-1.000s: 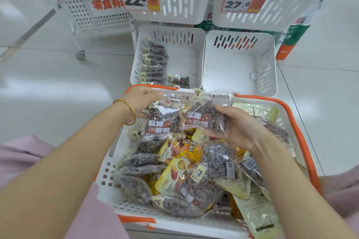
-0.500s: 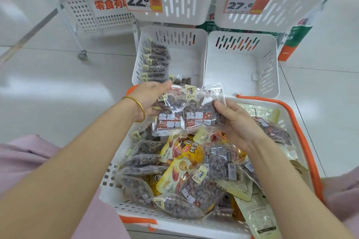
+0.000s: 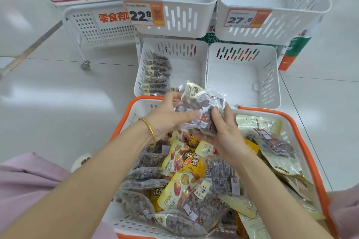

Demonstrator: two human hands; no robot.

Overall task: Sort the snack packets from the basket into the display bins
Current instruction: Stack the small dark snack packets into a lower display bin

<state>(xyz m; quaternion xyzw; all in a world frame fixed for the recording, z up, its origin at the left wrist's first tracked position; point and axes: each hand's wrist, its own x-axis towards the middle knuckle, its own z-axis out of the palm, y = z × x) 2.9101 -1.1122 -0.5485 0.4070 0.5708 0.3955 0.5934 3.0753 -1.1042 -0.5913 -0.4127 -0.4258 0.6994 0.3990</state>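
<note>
— How are the packets looking?
— Clear, crinkling, showing dark brown pieces and cream labels, at frame centre.
— Who is holding them?
— Left hand and right hand are both clutching them, over the orange-rimmed basket.

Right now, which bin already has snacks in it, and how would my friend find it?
Start at the orange-rimmed basket, then look just past it at two low white bins side by side. Pick the left bin, below the 22.8 price tag. It alone holds a row of clear packets of dark snacks; the right bin shows none.
</note>
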